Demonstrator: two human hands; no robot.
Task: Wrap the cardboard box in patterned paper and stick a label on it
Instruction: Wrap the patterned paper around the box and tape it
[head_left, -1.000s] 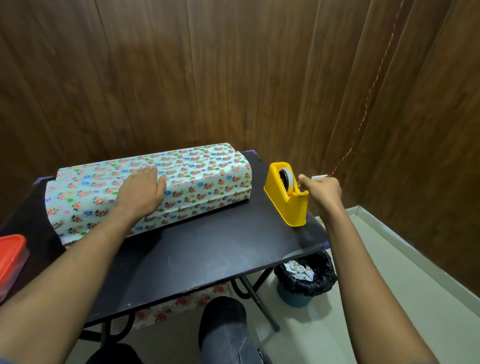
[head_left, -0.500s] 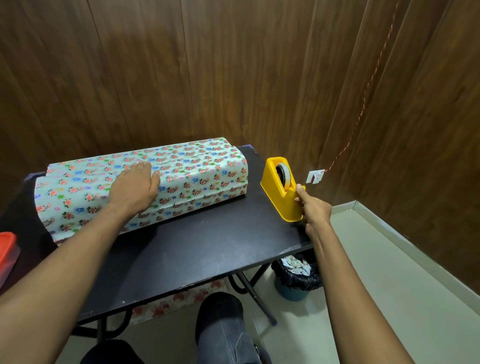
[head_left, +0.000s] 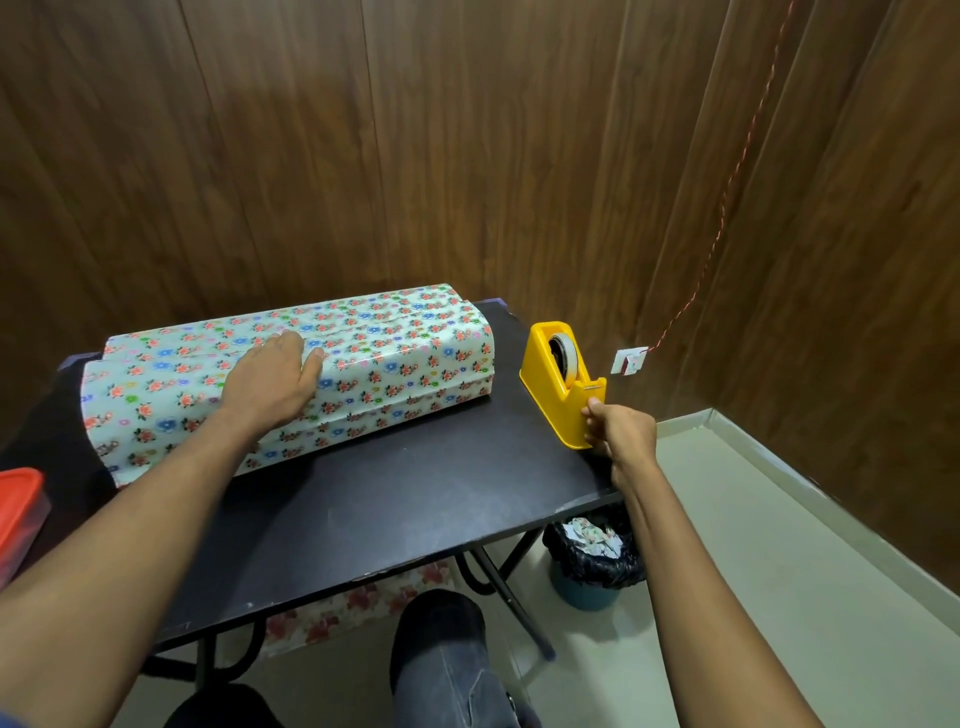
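Lengthwise left-right: wrapped box (head_left: 363, 358)

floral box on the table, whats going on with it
A person is gift-wrapping. The left hand presses flat on the floral paper already folded over the long box, holding it shut. The right hand pinches at the cutter end of the yellow tape dispenser at the right edge of the black table, apparently drawing off tape. No label shows on the box.
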